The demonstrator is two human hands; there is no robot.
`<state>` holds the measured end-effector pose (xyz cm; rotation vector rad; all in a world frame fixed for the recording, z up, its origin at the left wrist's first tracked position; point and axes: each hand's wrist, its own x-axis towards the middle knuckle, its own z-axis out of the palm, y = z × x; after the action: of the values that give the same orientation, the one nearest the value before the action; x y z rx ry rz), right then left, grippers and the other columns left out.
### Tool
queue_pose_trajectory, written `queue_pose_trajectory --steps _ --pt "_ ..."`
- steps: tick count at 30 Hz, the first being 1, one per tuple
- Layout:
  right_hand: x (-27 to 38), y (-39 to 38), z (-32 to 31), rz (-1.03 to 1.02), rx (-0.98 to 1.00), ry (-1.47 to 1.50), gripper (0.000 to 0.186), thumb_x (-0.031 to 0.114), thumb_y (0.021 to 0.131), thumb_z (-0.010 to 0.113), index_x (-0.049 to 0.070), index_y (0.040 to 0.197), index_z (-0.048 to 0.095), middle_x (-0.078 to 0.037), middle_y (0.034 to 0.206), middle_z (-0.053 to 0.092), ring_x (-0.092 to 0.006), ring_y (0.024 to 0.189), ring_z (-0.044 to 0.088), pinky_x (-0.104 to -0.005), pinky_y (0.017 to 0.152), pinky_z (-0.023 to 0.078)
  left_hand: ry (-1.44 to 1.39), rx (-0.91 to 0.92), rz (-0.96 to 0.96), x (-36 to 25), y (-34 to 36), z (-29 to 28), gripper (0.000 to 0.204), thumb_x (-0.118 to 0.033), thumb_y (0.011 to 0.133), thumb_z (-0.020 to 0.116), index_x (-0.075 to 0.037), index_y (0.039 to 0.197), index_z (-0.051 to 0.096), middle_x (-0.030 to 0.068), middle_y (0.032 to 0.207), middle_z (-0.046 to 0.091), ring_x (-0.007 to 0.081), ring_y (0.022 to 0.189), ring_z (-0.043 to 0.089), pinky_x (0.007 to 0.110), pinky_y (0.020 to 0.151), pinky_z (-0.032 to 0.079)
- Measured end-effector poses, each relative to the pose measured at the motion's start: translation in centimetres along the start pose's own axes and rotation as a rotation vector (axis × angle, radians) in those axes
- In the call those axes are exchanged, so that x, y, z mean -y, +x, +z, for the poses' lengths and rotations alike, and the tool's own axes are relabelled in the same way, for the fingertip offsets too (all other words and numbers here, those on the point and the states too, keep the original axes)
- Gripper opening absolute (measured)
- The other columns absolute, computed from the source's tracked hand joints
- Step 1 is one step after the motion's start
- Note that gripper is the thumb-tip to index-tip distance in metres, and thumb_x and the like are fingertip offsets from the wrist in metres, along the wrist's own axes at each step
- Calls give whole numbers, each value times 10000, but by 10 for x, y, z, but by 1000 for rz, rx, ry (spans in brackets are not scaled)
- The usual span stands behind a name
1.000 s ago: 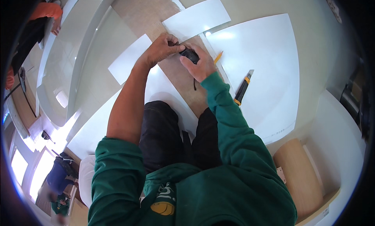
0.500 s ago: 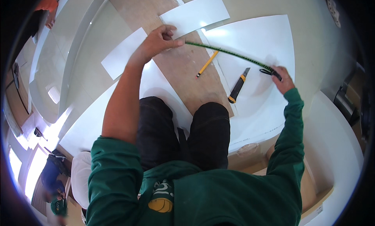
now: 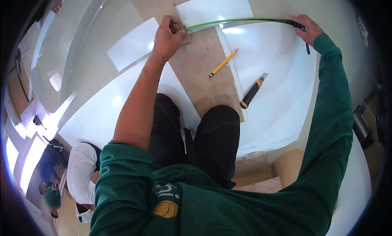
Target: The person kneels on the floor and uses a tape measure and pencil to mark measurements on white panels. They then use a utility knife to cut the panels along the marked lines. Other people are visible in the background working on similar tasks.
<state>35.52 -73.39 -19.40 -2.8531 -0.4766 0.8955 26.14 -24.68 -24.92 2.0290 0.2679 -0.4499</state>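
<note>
A green measuring tape [image 3: 241, 20] is stretched across a large white sheet [image 3: 281, 85]. My left hand [image 3: 168, 36] pins the tape's end against the brown board [image 3: 204, 68] at the sheet's left edge. My right hand [image 3: 308, 28] grips the tape's black case at the far right of the sheet, with a black strap hanging from it. A yellow pencil [image 3: 223, 63] lies on the board below the tape. A yellow-and-black utility knife [image 3: 253, 91] rests on the white sheet nearer my knees.
More white sheets lie around: one [image 3: 214, 7] above the tape, one [image 3: 132, 44] to the left, a large one [image 3: 110, 105] under my left arm. Another person [image 3: 81, 175] in a white shirt crouches at lower left. Cardboard pieces [image 3: 286, 166] sit at lower right.
My right hand has drawn the tape case farther right and up, stretching the tape longer across the white sheet. My left hand has stayed on the tape's end.
</note>
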Motion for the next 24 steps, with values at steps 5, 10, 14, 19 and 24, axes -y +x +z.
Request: queue_pose_trajectory --steps 5,10,14,19,24 --pt "0 34 1 -108 -76 -80 444 224 886 647 135 1321 617 -129 1163 636 -312 1045 643 -376 971 514 -35 -5 59 -1 -1 -1 270 -29 854 712 -37 1079 562 2 916 575 95 830 556 248 771 500" --pt "18 50 -8 -86 -45 -139 367 297 847 614 132 1162 706 -170 920 708 -352 907 690 -448 865 553 -10 51 -43 -12 -1 -2 294 -99 864 757 -27 1114 620 -2 923 589 84 829 564 240 757 500" --pt "34 57 -28 94 104 -157 370 311 808 633 148 1123 736 -161 1108 710 -366 1027 670 -456 926 529 77 68 -68 -22 -3 1 290 -127 853 784 -36 1097 657 -17 909 576 81 817 553 235 752 491" --pt "38 66 -23 114 41 -177 344 327 817 612 150 1083 738 -173 1145 683 -369 1075 645 -457 957 513 101 91 -104 -21 1 -2 289 -130 856 782 -43 1103 660 -28 900 574 77 812 548 232 741 483" --pt "21 67 -3 53 -67 -192 318 331 829 597 147 1050 732 -163 1134 672 -355 1073 635 -456 962 509 93 81 -81 -17 1 -1 283 -118 865 771 -43 1110 650 -27 900 579 71 815 556 230 731 479"
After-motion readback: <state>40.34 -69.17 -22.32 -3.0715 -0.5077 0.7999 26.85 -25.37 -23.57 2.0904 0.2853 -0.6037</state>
